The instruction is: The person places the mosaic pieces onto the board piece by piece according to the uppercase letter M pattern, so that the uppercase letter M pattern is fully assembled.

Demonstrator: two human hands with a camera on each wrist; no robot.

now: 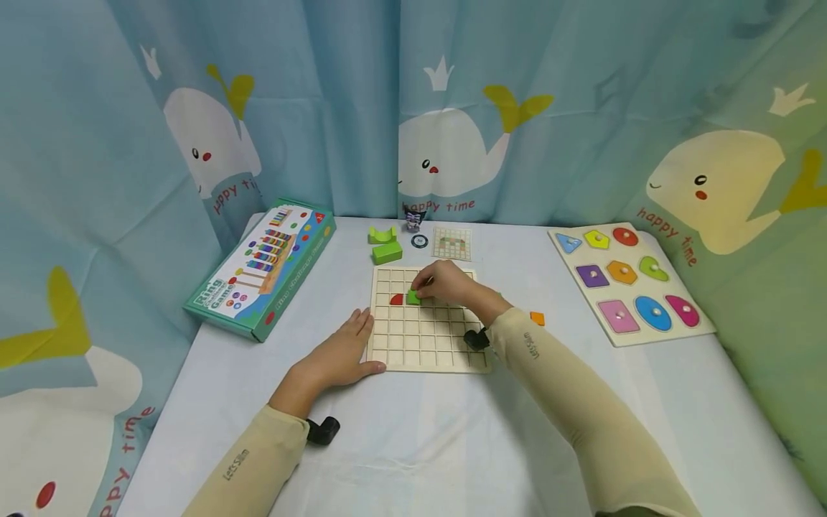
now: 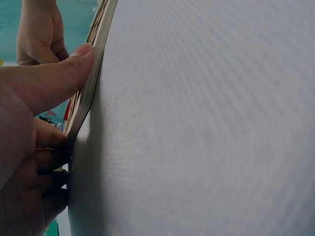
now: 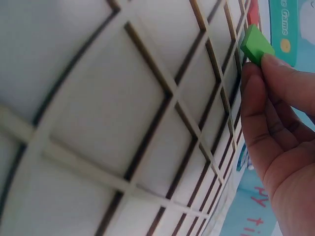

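A wooden grid board point(image 1: 403, 345) lies on the table with a red quarter-round tile point(image 1: 397, 299) in one of its cells. My right hand point(image 1: 449, 282) pinches a small green tile point(image 3: 257, 45) between thumb and fingertips, just right of the red tile. In the right wrist view the green tile is tilted above the grid. My left hand point(image 1: 345, 352) rests at the board's left edge, fingers extended along it. Its thumb point(image 2: 78, 69) touches the board's near corner in the left wrist view. The right hand covers some upper cells.
Behind the board are two green blocks point(image 1: 387, 253), a patterned card point(image 1: 452, 243), a round dark token point(image 1: 419, 241) and a small figurine point(image 1: 414, 219). An orange tile point(image 1: 537, 318) lies right of the board. A game box point(image 1: 261, 269) stands left, a shape puzzle point(image 1: 629, 283) right.
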